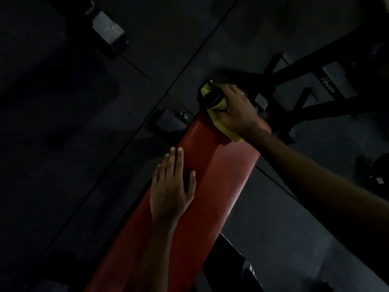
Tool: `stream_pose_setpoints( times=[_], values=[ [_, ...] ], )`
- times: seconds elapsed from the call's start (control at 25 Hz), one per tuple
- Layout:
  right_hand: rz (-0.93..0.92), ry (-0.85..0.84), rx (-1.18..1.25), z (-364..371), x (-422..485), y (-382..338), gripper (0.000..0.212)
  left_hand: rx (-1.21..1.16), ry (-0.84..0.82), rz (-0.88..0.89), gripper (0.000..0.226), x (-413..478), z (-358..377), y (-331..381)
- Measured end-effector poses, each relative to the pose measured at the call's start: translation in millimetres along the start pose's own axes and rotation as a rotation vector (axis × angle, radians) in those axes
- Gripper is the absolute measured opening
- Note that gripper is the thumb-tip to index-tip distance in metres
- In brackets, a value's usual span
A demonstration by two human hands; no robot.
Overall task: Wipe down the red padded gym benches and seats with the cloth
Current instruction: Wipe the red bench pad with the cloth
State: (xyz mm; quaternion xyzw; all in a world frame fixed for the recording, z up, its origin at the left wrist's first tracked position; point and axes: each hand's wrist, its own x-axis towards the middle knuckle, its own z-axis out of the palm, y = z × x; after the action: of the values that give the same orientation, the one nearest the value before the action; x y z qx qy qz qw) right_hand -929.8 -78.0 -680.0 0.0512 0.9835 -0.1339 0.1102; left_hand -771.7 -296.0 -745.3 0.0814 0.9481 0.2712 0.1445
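Note:
A long red padded bench (221, 182) runs from the bottom left up to the middle of the view. At its far end my right hand (235, 108) grips a yellow cloth (219, 121) and presses it onto the pad; the cloth also wraps around a black part (212, 98) just past the pad's end. My left hand (171, 186) rests flat on the pad's left edge, fingers straight and together, holding nothing.
Dark rubber floor tiles (105, 102) surround the bench. A black metal frame (305, 81) with a label stands at the right, close to my right hand. A grey machine foot (109, 32) sits at the top left, and a bench bracket (170, 121) lies left of the pad's end.

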Motion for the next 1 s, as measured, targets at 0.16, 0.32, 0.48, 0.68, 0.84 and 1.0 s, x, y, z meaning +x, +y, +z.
stream_pose_setpoints(
  times=[0.16, 0.32, 0.48, 0.68, 0.84, 1.0],
  values=[
    [0.367, 0.238, 0.298, 30.6, -67.5, -3.3, 0.069, 0.002, 0.020, 0.007, 0.071, -0.6, 0.5, 1.8],
    [0.231, 0.071, 0.188, 32.0, -115.4, 18.8, 0.073, 0.033, 0.024, -0.009, 0.071, -0.5, 0.0, 3.7],
    [0.309, 0.192, 0.234, 10.4, -57.0, 55.6, 0.063, 0.031, -0.002, -0.008, 0.071, 0.6, -2.7, 10.7],
    [0.260, 0.145, 0.318, 27.6, -133.6, 71.5, 0.067, -0.211, -0.040, -0.208, 0.072, 31.1, -8.5, 32.8],
    [0.542, 0.321, 0.540, 31.7, -145.4, 89.3, 0.067, -0.133, -0.038, -0.138, 0.075, 90.5, 4.3, 77.8],
    [0.704, 0.451, 0.733, 29.1, -129.7, 79.4, 0.063, 0.070, 0.045, -0.068, 0.075, 119.1, 17.8, 89.5]
  ],
)
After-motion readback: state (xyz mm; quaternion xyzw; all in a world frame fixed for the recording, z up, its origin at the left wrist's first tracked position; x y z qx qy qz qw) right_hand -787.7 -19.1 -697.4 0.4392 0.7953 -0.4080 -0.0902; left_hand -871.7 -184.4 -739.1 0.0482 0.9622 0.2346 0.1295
